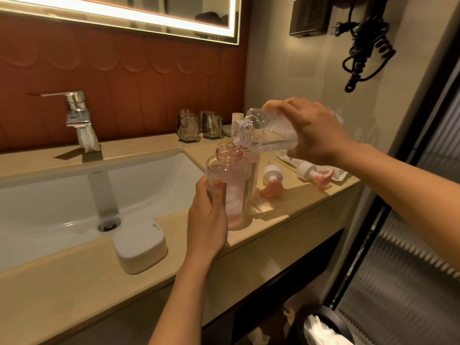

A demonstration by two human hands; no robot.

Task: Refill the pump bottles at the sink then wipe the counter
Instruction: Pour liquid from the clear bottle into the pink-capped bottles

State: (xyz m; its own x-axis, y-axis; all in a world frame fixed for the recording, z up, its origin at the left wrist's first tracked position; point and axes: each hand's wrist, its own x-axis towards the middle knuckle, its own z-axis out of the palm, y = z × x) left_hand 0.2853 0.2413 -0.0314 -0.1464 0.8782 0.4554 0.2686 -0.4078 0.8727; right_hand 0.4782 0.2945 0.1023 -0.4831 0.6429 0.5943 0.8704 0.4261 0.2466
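Note:
My left hand (pixel 207 220) grips a pink see-through pump bottle (pixel 230 185) that stands uncapped on the beige counter (pixel 62 290), right of the sink. Above it, my right hand (pixel 315 135) holds a clear plastic bottle (pixel 263 131) tipped almost flat, its open mouth just over the pink bottle's neck. Clear liquid lies along the tipped bottle's lower side. A second pink bottle (pixel 255 170) stands right behind the first, mostly hidden. Two pump heads with pink nozzles lie on the counter, one (pixel 271 181) nearer and one (pixel 314 173) further right.
The white sink basin (pixel 62 202) with a chrome tap (pixel 77 113) fills the left. A white soap box (pixel 139 247) sits at the counter's front edge. Two glass tumblers (pixel 199 127) stand at the back wall. A bin with a white liner (pixel 323 329) is below right.

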